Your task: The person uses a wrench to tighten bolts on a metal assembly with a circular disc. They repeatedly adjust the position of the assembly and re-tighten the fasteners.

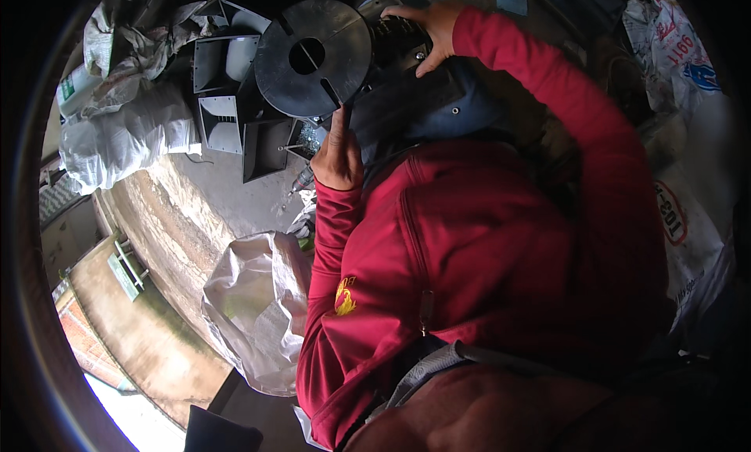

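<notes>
Dark disc [340, 53] sits at the top of the view, in front of the person, between a cluster of black flared housings [217, 64] and a dark block [391, 41]; what supports it from below cannot be told. The left hand [338, 161] comes up from below with its forearm nearly upright, its index finger straight and its tip at the disc's near rim, the other fingers curled in; whether they pinch anything cannot be told. The right arm bends widely at the elbow and reaches in from the right, and the right hand [432, 37] has its thumb and index finger spread well apart across the dark block. Both sleeves belong to a smooth red zipped jacket [485, 241]. The housings are rectangular and angular, with matte, hollow mouths, while the sack [258, 319] near the left forearm is pale, creased and translucent. Crinkled clear plastic wraps a bundle [125, 143] farther left. The disc itself is flat, round and dull black with a faint sheen, pierced by 1 round central hole that a thin line crosses, and 2 narrow slots lie on opposite sides of that hole.
</notes>
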`<state>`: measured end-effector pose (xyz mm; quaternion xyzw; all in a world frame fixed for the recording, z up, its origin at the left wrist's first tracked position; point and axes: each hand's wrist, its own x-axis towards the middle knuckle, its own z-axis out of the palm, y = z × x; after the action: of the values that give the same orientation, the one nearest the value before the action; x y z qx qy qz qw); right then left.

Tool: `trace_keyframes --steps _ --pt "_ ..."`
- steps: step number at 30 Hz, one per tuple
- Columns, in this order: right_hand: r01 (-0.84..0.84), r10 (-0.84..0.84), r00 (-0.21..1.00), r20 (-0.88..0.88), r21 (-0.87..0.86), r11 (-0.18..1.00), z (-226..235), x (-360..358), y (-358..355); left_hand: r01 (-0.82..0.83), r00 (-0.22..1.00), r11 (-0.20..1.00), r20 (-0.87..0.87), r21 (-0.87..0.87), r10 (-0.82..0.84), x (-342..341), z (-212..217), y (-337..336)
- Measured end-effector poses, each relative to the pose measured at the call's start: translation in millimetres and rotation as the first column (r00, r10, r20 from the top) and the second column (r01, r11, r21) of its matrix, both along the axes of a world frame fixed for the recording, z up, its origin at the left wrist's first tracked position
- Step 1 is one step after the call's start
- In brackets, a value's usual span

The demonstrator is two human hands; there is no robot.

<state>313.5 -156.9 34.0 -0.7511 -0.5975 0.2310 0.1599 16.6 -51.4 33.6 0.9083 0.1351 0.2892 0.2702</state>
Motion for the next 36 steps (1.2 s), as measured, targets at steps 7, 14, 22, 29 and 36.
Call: trace_keyframes --steps 7,14,22,29,36 --pt "0.029 -0.023 0.996 -0.087 0.069 0.997 -14 -4 -3 0.011 0.998 0.990 0.060 0.142 -0.019 1 6 -2" --pt "0.037 -0.036 0.999 0.011 -0.034 0.999 -4 -6 0 -0.046 0.996 0.984 -0.071 0.170 0.059 5 -21 -1" --pt "0.028 -0.028 1.000 -0.006 0.004 1.000 -9 -5 -3 -0.058 0.982 0.983 -0.169 0.174 0.088 10 -26 5" --pt "0.052 -0.052 0.998 -0.019 -0.022 0.998 -6 -1 -8 0.039 0.993 0.972 0.099 0.233 -0.064 -6 4 -2" --pt "0.000 0.001 1.000 -0.024 0.014 1.000 -9 -1 -1 0.023 0.998 0.970 -0.060 0.242 -0.009 8 -25 15"
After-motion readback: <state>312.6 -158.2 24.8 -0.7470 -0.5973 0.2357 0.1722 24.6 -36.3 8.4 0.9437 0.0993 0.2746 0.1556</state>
